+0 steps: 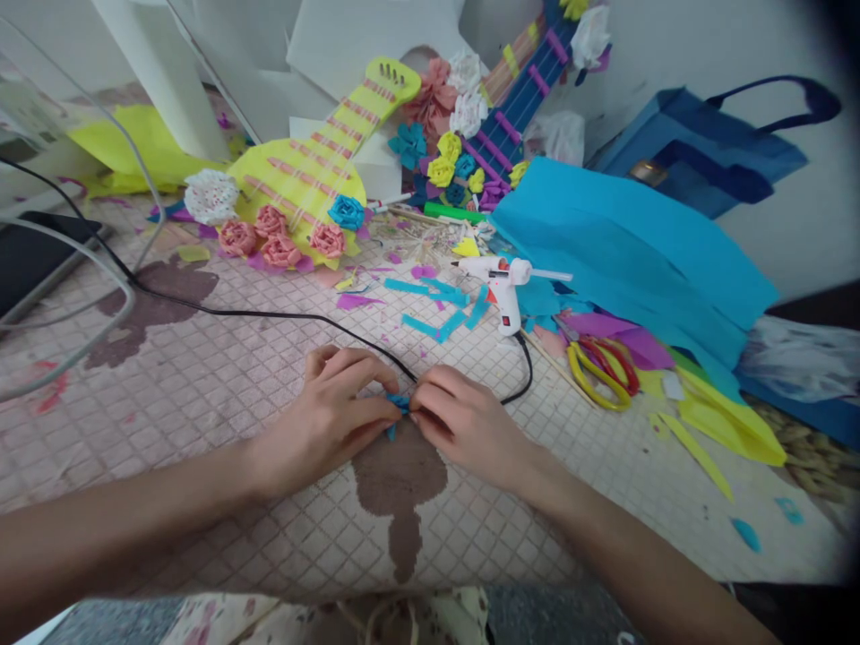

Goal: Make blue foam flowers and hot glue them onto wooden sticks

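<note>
Between my two hands is a small piece of blue crepe paper point(399, 403), partly hidden by my fingertips. My left hand point(342, 403) pinches it from the left, thumb against forefinger. From the right, my right hand point(463, 421) grips the same piece with its fingers pressed together. Both hands are low over the quilted cloth. Just beyond them, several cut blue paper strips point(420, 325) lie scattered. A white glue gun point(503, 291) stands past my right hand, its black cord point(296, 314) running behind both hands to the left.
Scissors with yellow and red handles point(601, 372) lie at right, beside blue paper sheets point(632, 242). A yellow paper guitar point(309, 170) with paper roses lies at the back, near a dark blue one point(514, 112). A blue bag point(699, 148) stands back right; a dark device point(44, 260) lies left.
</note>
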Demonstrator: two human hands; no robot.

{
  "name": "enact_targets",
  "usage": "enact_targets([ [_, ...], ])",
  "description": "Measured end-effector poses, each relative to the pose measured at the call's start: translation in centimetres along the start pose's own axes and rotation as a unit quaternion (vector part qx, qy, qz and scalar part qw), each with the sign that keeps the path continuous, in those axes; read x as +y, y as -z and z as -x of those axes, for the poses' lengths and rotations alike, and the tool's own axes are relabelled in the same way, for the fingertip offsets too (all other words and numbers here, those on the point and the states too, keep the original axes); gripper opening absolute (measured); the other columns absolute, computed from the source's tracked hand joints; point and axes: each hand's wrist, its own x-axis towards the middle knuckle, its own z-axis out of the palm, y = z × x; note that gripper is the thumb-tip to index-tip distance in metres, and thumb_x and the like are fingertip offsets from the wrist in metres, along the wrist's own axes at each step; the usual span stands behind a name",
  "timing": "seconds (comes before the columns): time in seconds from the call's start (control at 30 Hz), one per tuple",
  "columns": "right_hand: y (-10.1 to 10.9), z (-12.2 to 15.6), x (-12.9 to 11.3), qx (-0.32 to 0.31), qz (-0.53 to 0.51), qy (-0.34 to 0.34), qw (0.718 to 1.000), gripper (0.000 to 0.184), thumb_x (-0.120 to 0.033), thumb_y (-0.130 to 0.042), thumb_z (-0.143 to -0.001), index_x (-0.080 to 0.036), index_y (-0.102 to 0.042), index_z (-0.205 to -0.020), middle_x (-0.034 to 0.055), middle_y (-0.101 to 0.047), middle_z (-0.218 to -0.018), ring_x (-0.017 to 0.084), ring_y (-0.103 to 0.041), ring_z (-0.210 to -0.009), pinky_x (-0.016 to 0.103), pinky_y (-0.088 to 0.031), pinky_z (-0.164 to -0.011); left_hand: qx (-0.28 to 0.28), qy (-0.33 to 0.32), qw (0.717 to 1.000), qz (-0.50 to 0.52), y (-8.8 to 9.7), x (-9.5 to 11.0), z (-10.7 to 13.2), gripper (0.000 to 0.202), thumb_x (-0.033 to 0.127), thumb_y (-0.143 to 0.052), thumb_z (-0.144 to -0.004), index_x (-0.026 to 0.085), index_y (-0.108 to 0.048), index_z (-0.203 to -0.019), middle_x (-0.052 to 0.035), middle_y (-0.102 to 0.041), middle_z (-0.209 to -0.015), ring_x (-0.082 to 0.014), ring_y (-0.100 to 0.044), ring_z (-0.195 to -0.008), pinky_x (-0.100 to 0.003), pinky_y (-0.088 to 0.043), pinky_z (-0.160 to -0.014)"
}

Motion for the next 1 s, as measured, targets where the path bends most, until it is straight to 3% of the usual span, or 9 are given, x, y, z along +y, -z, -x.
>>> enact_targets([
  [0.3,0.0,0.0,0.0,0.005,-0.004,0.0,1.0,0.013,-0.018,-0.044,-0.092,-0.017,-0.054,-0.084,0.0046,-0.053,-0.088,0.016,-0.051,-0.084,0.027,-0.043,-0.073,0.002,0.042,0.995,0.085,0.1,-0.3,-0.1,0.012,0.016,-0.061,-0.085,0.024,-0.062,-0.094,-0.0007,-0.059,-0.102,-0.0199,-0.048,-0.099,-0.036,-0.032,-0.084],
  [0.7,0.0,-0.1,0.1,-0.003,-0.008,-0.003,1.0,0.013,-0.018,-0.044,-0.092,-0.018,-0.053,-0.084,0.0046,-0.053,-0.089,0.016,-0.051,-0.085,0.028,-0.043,-0.073,-0.004,-0.001,1.0,0.019,0.1,-0.4,0.3,0.013,0.015,-0.055,-0.088,0.026,-0.063,-0.089,0.0008,-0.059,-0.107,-0.0206,-0.048,-0.102,-0.037,-0.029,-0.086],
  [1.0,0.1,-0.1,0.0,-0.001,-0.022,-0.005,1.0,0.012,-0.017,-0.045,-0.091,-0.017,-0.055,-0.085,0.0047,-0.054,-0.089,0.015,-0.052,-0.085,0.027,-0.044,-0.073,-0.015,0.101,0.994,0.049,0.0,-1.1,0.5,0.027,0.021,-0.065,-0.078,0.022,-0.05,-0.101,-0.0006,-0.059,-0.102,-0.0206,-0.051,-0.1,-0.036,-0.036,-0.086],
])
